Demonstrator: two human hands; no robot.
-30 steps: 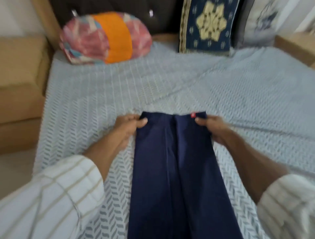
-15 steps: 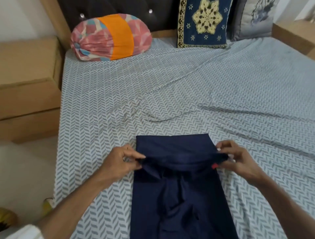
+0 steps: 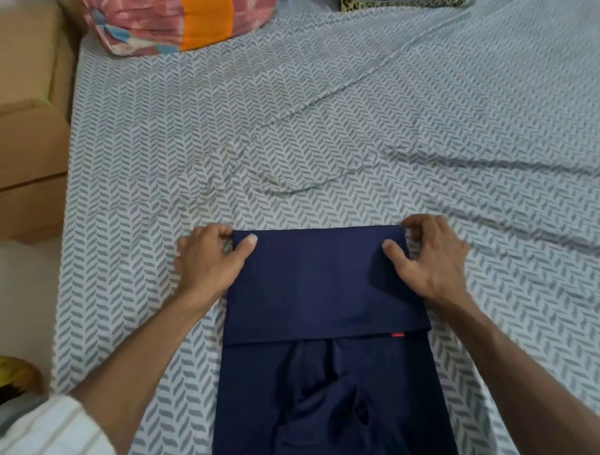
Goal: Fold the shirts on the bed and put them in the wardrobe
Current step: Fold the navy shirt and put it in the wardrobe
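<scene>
A navy blue shirt (image 3: 324,292) lies on the bed (image 3: 292,130), folded into a long strip with its far end doubled back toward me. A small red tag (image 3: 397,334) shows at the flap's near right edge. My left hand (image 3: 211,259) grips the far left corner of the fold, thumb on top and fingers curled under the edge. My right hand (image 3: 435,256) holds the far right corner the same way. The shirt's near end runs out of the frame at the bottom.
The bed has a grey and white herringbone sheet with creases across the middle. A pink and orange bolster (image 3: 175,22) lies at the head. A wooden bedside cabinet (image 3: 29,156) stands at the left. A patterned cushion's edge (image 3: 402,3) shows at the top.
Both hands carried the shirt's far end back toward me and laid it down as a flap. They now hold the new fold's far corners. The camera has tilted down, closer to the bed.
</scene>
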